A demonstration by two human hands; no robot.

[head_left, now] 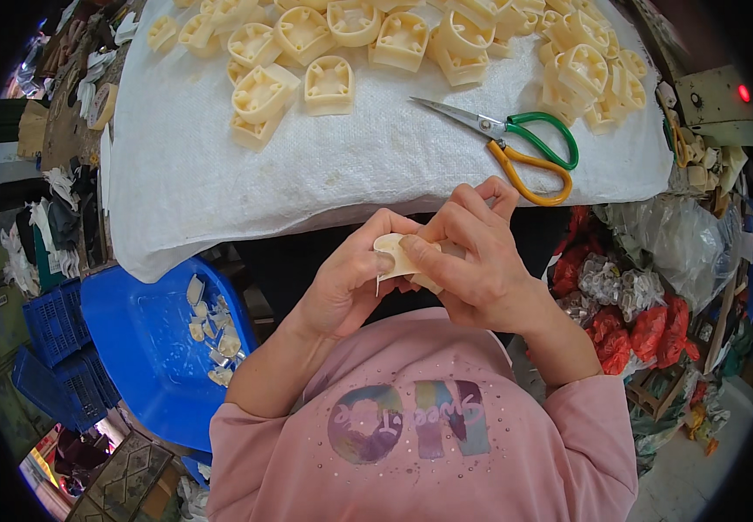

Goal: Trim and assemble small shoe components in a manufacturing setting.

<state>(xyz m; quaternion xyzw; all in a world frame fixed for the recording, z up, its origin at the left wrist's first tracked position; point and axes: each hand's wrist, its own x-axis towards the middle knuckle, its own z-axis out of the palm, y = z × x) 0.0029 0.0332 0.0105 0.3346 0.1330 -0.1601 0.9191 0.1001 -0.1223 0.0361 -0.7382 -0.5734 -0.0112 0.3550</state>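
In front of my chest, both hands hold a small cream-coloured moulded piece point(396, 257) with a curved wall. My left hand point(346, 280) grips its left side, thumb pressed on the edge. The thumb and fingers of my right hand point(478, 261) close on its right side, hiding much of it. A thin strip hangs down from the piece near my left thumb. Just beyond my right hand, scissors point(493, 129) with one green and one orange handle lie partly open on the white woven cloth point(220, 187) covering the table.
Many cream hollow pieces point(329, 85) are heaped along the far part of the cloth. Below the table's left edge stands a blue basin point(146, 348) with cream scraps point(227, 341) inside. Blue crates point(55, 326) are farther left. Red plastic bags point(646, 332) and clear plastic point(676, 252) lie at the right.
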